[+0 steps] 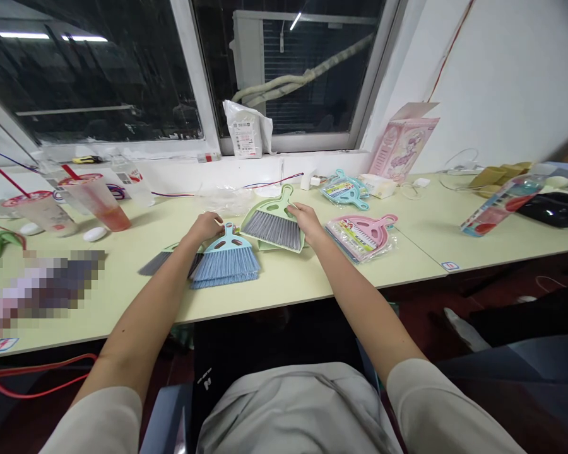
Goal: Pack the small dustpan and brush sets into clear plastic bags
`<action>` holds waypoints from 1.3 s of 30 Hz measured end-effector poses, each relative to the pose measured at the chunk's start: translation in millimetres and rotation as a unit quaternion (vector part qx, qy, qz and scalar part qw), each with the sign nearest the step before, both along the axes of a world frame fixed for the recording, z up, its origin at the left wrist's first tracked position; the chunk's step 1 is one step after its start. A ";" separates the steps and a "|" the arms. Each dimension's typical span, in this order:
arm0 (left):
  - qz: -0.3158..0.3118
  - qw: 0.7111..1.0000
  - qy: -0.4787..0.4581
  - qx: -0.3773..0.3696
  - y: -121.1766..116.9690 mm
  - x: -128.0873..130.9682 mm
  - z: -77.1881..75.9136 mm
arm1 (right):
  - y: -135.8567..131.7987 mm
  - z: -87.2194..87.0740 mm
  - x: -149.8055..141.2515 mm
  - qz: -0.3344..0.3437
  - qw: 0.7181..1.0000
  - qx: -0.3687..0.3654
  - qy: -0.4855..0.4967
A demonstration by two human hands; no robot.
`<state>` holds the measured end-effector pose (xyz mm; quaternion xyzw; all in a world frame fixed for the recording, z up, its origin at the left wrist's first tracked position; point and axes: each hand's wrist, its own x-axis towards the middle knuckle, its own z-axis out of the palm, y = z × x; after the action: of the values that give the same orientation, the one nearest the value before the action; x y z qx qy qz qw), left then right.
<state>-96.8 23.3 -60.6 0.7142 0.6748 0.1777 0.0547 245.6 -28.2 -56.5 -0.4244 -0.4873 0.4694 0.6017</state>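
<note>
Dark windows [94,82] showing light strips [23,35] | white wall [515,82] | pale yellow-green table [293,284] | dark reddish floor [499,296]

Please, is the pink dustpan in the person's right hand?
No, the right hand grips the green dustpan-and-brush set, while the pink dustpan lies in clear plastic on the table.
</note>
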 end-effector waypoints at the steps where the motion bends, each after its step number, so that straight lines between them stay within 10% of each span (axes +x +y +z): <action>1: 0.009 1.000 -0.008 0.003 -0.4 1.2 0.7 | -0.2 0.1 0.3 -0.001 1.000 -0.003 -0.002; 10: 0.070 0.992 -0.096 -0.047 -18.1 1.7 18.4 | 0.1 0.7 2.0 -0.010 1.000 -0.008 0.006; 17: 0.174 0.962 -0.105 0.180 -39.4 -11.7 48.8 | 3.6 -1.6 4.8 -0.068 0.997 0.004 0.023; 25: 0.017 0.899 -0.372 0.228 -52.1 15.5 77.4 | 0.8 -3.2 -2.8 -0.103 0.995 0.001 0.002; 32: -0.089 0.955 -0.268 0.095 -86.3 108.1 72.5 | -9.7 -0.6 -13.6 -0.068 0.997 -0.020 0.008; 39: -0.039 0.990 -0.077 0.112 -90.9 118.7 68.8 | -8.5 0.4 -11.7 -0.052 0.997 -0.046 0.019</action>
<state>21.8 -67.5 8.2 0.7256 0.6162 0.3045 0.0332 233.9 -36.8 -56.0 -0.4678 -0.4309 0.4672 0.6142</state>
